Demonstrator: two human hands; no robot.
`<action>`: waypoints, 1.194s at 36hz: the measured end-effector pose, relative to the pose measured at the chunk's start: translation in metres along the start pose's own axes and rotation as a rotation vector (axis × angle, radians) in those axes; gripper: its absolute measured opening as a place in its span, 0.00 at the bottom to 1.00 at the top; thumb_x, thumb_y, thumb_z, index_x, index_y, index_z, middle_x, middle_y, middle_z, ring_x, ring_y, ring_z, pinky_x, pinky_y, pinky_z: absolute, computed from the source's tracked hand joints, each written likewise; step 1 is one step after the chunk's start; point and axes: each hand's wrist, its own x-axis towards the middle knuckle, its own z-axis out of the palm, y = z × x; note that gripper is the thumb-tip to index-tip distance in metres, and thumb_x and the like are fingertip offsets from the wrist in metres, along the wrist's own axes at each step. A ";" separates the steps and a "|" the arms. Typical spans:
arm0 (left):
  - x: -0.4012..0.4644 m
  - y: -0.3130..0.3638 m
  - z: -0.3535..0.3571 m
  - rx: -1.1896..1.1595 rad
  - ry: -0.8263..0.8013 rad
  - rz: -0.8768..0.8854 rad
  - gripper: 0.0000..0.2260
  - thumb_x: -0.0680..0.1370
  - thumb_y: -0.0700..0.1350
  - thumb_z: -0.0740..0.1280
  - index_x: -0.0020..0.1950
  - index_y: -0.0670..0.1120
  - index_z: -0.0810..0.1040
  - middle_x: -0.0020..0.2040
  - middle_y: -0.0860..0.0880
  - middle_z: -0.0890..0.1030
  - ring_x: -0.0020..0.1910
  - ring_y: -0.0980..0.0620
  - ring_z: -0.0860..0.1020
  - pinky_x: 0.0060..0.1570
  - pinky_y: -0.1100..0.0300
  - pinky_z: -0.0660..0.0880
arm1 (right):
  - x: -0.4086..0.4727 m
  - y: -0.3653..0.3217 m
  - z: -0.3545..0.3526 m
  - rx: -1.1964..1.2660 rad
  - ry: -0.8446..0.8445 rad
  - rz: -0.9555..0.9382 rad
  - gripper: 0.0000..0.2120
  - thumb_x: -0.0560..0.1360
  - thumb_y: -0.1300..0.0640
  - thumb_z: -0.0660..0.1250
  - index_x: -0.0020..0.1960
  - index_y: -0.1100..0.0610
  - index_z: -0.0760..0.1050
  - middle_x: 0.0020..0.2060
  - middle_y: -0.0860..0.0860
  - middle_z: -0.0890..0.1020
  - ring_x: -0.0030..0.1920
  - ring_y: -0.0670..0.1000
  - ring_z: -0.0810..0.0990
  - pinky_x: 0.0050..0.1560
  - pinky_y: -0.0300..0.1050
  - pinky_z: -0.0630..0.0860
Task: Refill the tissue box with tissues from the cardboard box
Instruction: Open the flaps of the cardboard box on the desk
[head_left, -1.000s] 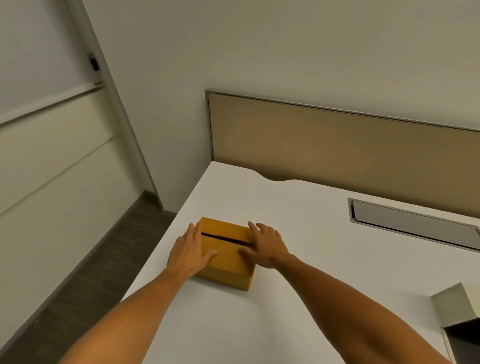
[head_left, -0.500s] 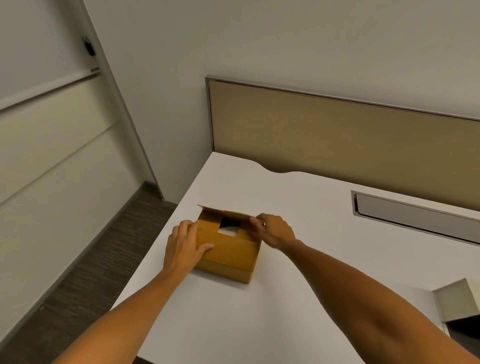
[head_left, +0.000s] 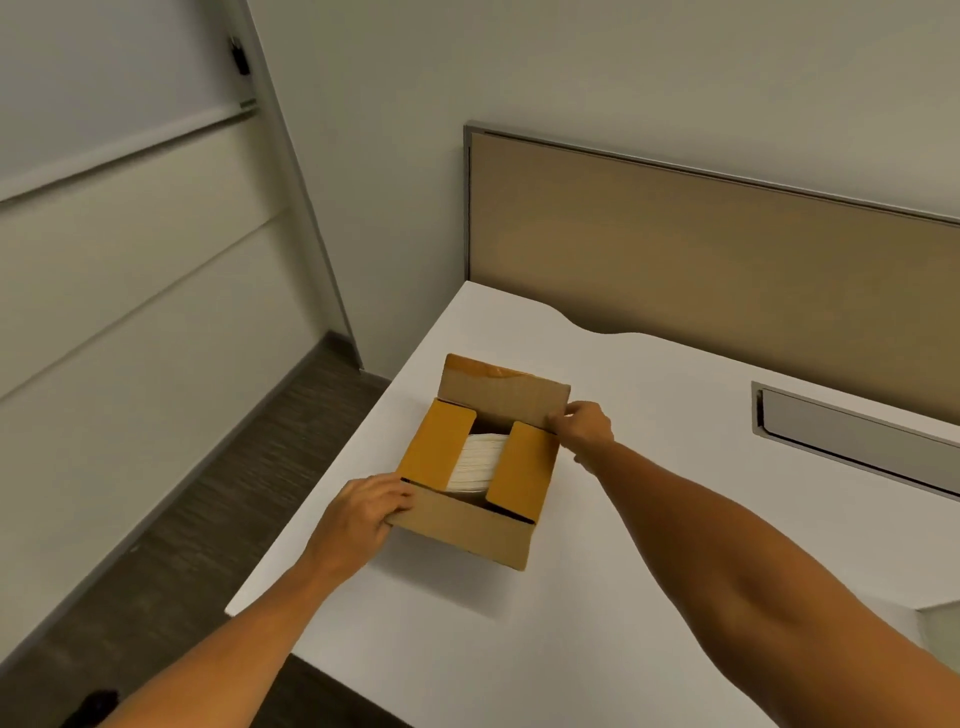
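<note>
Flaps now open on cardboard box (head_left: 470, 525) at tabletop (head_left: 649, 597) edge: L hand (head_left: 358, 512) fingers grip near flap, R hand (head_left: 584, 428) pinches far flap. Tissues (head_left: 475, 462) exposed btwn inner flaps, ready to lift out.

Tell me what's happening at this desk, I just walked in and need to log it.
A person is opening a cardboard box on a white desk. The left hand holds the near flap down, the right hand pinches the far flap back. Two inner flaps are partly closed; a stack of white tissues shows between them, none taken out.
</note>
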 end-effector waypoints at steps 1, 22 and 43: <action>-0.006 0.000 0.003 -0.005 -0.041 -0.013 0.23 0.67 0.34 0.79 0.60 0.45 0.84 0.59 0.48 0.84 0.59 0.48 0.82 0.60 0.53 0.78 | -0.001 0.001 0.001 -0.045 0.005 0.008 0.22 0.80 0.54 0.67 0.72 0.58 0.70 0.62 0.59 0.80 0.58 0.60 0.81 0.57 0.56 0.82; 0.040 0.049 0.037 0.084 -0.050 -0.565 0.32 0.74 0.65 0.67 0.70 0.47 0.71 0.74 0.43 0.69 0.68 0.43 0.68 0.63 0.47 0.70 | 0.002 0.007 0.010 -0.155 0.152 -0.012 0.14 0.82 0.54 0.64 0.64 0.55 0.66 0.53 0.56 0.80 0.44 0.55 0.80 0.46 0.50 0.81; 0.086 0.028 0.024 -0.332 0.016 -0.841 0.15 0.82 0.47 0.63 0.68 0.44 0.72 0.63 0.41 0.77 0.59 0.40 0.78 0.44 0.54 0.81 | -0.063 0.007 0.059 -0.276 -0.001 -0.194 0.52 0.69 0.35 0.70 0.80 0.51 0.44 0.80 0.56 0.53 0.69 0.64 0.73 0.60 0.58 0.79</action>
